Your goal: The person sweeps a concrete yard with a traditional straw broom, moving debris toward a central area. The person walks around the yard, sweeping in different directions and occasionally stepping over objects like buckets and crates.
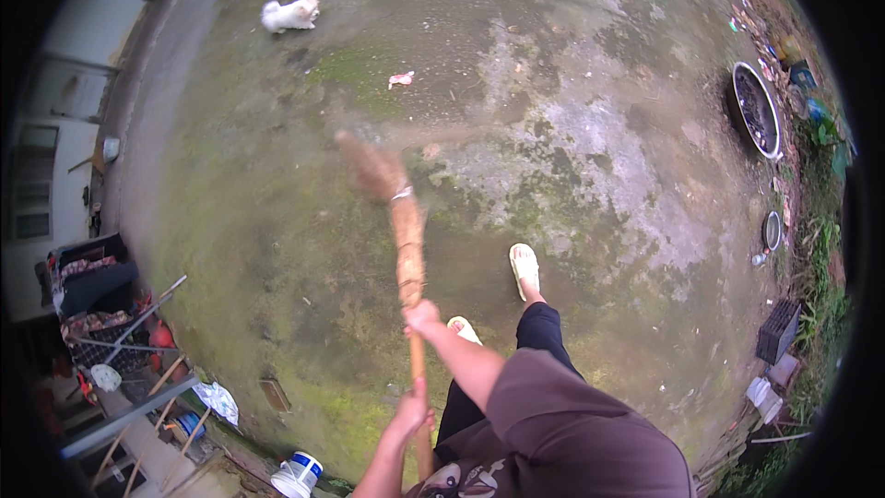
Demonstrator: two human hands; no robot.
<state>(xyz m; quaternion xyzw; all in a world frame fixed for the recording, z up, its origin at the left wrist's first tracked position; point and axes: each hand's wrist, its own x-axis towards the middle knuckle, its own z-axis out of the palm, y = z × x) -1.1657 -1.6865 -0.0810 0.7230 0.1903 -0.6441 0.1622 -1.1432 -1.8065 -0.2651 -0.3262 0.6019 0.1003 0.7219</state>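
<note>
My right hand grips a straw broom high on its wooden handle, with the arm reaching out from a brown sleeve. Lower on the same handle, my left hand is closed around it near my body. The broom's brush end is blurred and points up and to the left over mossy, stained concrete ground. A small pink scrap of litter lies beyond the brush. My feet in pale sandals stand just right of the broom.
A small white dog is at the far left of the yard. A dark round basin, a small metal bowl and a black crate line the grassy right edge. Poles, cloths and a white bucket crowd the lower left.
</note>
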